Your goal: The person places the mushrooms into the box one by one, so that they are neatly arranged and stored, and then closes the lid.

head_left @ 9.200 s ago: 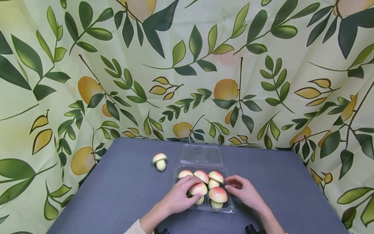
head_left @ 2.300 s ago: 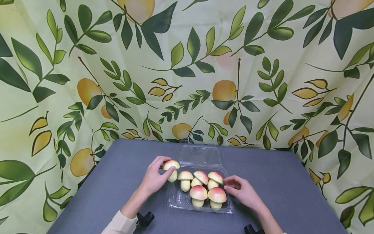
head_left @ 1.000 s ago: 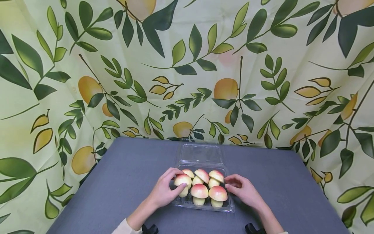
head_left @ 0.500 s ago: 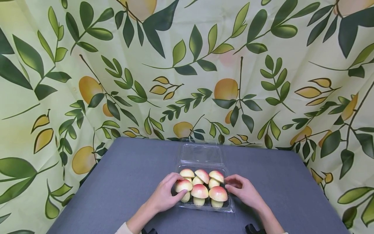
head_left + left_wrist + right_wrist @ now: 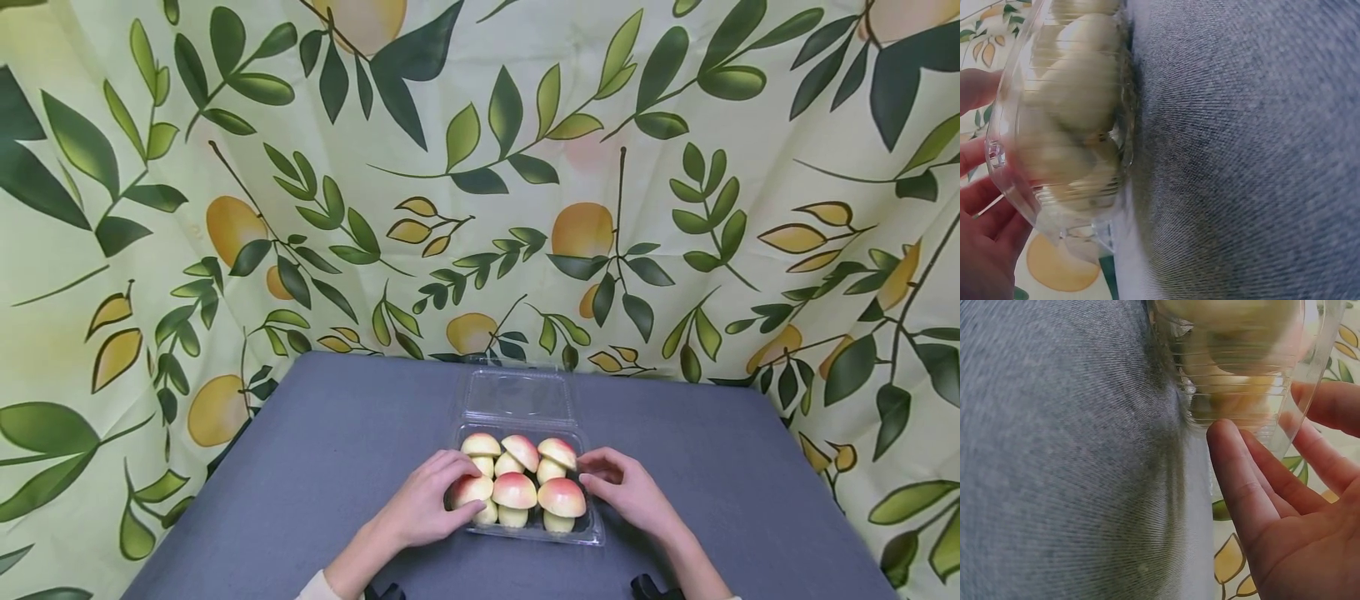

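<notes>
A clear plastic box (image 5: 540, 538) with its lid (image 5: 517, 395) folded back holds several mushrooms with red-tinged cream caps, set in two rows. My left hand (image 5: 431, 498) curls its fingers and thumb round the front-left mushroom (image 5: 472, 490), partly hiding it. Beside it stand the front-middle mushroom (image 5: 514, 493) and the front-right mushroom (image 5: 562, 497). At the box's right edge, my right hand (image 5: 630, 490) rests relaxed fingers against the wall. In the right wrist view, one straight finger (image 5: 1235, 456) lies along the ribbed side of the box (image 5: 1235, 381).
The box sits on a grey cloth-covered table (image 5: 345, 433). A leaf-and-fruit patterned curtain (image 5: 495, 267) hangs behind and along both sides. Dark wrist-camera mounts (image 5: 652, 587) show at the lower edge.
My left hand has brought the mushroom from outside the box's left side into the front-left spot, lowering it and turning it there. The right hand stays at the box's right edge.
</notes>
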Tool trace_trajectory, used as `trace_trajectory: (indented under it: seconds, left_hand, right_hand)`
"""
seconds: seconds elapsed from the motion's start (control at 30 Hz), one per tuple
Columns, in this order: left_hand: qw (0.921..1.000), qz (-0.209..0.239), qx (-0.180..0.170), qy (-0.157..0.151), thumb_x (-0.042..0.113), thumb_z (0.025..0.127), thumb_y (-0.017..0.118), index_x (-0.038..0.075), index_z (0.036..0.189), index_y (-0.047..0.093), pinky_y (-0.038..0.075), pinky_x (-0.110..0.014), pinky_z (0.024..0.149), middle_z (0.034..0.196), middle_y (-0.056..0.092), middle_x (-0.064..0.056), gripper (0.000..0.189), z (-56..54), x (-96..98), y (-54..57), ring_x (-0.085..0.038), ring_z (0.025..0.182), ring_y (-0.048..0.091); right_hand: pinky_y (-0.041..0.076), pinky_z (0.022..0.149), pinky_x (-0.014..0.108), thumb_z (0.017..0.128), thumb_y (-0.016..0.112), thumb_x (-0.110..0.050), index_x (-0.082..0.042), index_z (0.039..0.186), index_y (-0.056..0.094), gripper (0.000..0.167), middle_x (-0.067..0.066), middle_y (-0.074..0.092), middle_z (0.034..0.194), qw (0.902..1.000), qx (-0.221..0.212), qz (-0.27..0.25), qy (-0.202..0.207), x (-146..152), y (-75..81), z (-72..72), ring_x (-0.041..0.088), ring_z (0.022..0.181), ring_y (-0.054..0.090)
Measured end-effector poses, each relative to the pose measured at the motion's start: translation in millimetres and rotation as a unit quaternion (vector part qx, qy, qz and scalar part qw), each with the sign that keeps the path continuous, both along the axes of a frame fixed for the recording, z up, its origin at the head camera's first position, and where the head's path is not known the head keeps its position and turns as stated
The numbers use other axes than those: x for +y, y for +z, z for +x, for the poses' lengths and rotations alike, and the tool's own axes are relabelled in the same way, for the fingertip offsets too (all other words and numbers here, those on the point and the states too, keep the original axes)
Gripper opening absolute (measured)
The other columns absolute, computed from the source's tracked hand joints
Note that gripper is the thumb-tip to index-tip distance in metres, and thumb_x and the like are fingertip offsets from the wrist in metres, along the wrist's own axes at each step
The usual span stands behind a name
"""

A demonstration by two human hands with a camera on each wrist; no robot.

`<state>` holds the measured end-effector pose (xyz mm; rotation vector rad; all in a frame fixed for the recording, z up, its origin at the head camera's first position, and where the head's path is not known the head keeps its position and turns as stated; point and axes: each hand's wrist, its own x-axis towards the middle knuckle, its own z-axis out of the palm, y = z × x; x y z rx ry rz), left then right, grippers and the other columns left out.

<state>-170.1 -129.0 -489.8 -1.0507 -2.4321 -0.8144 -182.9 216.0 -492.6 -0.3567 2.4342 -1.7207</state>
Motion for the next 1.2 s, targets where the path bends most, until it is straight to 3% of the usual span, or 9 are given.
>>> trace_trajectory:
  seconds: [0.3, 0.6, 0.93, 1.2]
  left_hand:
    - [0.9979, 0.065, 0.004, -0.001, 0.017, 0.089, 0.077, 0.008, 0.105, 0.071, 0.053, -0.034, 0.086, 0.106, 0.068, 0.003, 0.019, -9.0, 3.0, 2.0, -0.014, 0.1, 0.062]
    - [0.9924, 0.109, -0.012, 0.056, 0.011, 0.091, 0.074, 0.006, 0.104, 0.072, 0.054, -0.038, 0.084, 0.101, 0.069, -0.002, 0.014, -28.8, 0.3, 12.4, -0.017, 0.097, 0.063]
    - [0.9817, 0.131, -0.082, 0.111, 0.01, 0.093, 0.068, 0.002, 0.105, 0.071, 0.056, -0.043, 0.083, 0.099, 0.067, -0.005, 0.014, -64.8, 3.6, 20.0, -0.025, 0.092, 0.064]
    - [0.9741, 0.109, -0.129, 0.15, 0.014, 0.097, 0.065, 0.001, 0.11, 0.071, 0.055, -0.044, 0.086, 0.101, 0.065, -0.006, 0.019, -79.9, -2.6, 18.0, -0.024, 0.095, 0.062]
  right_hand:
    - [0.056, 0.076, 0.029, 0.096, 0.072, -0.017, -0.001, 0.117, 0.069, 0.027, 0.01, 0.071, 0.107, 0.9979, 0.007, 0.057, -0.031, -1, 10.9, 0.7, 0.018, 0.092, 0.067]
    - [0.054, 0.08, 0.034, 0.095, 0.071, -0.016, -0.006, 0.113, 0.072, 0.02, 0.003, 0.071, 0.105, 0.9841, 0.037, 0.156, -0.078, 1, 27.6, -10.4, 0.019, 0.097, 0.065]
    - [0.054, 0.077, 0.037, 0.096, 0.069, -0.016, -0.002, 0.112, 0.071, 0.022, 0.007, 0.071, 0.103, 0.9711, 0.075, 0.201, -0.105, 1, 38.3, -29.3, 0.023, 0.094, 0.065]
    - [0.054, 0.078, 0.041, 0.097, 0.067, -0.017, 0.002, 0.113, 0.07, 0.025, 0.01, 0.072, 0.101, 0.9653, 0.102, 0.204, -0.127, -2, 42.6, -46.2, 0.027, 0.093, 0.066]
